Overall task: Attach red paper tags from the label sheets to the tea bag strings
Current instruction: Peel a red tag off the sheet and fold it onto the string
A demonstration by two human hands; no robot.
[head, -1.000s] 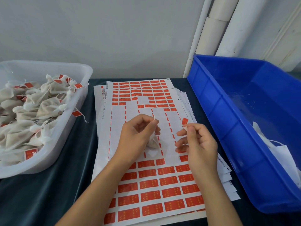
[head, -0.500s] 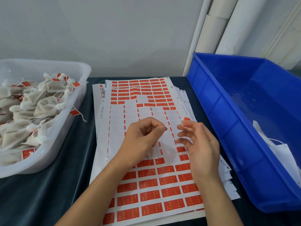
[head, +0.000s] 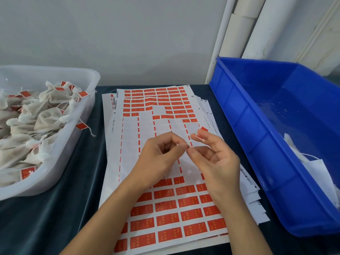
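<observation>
I face a plain pale grey wall [head: 110, 34], evenly lit. To the right of it white pipes [head: 244, 28] rise side by side in the corner. Below the wall my table wears a dark teal velvety cloth [head: 46, 218].

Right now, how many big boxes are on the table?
2. The clear white tub sits on the left, full of tea bags. The blue bin sits on the right, nearly empty. More could be outside the picture.
</observation>
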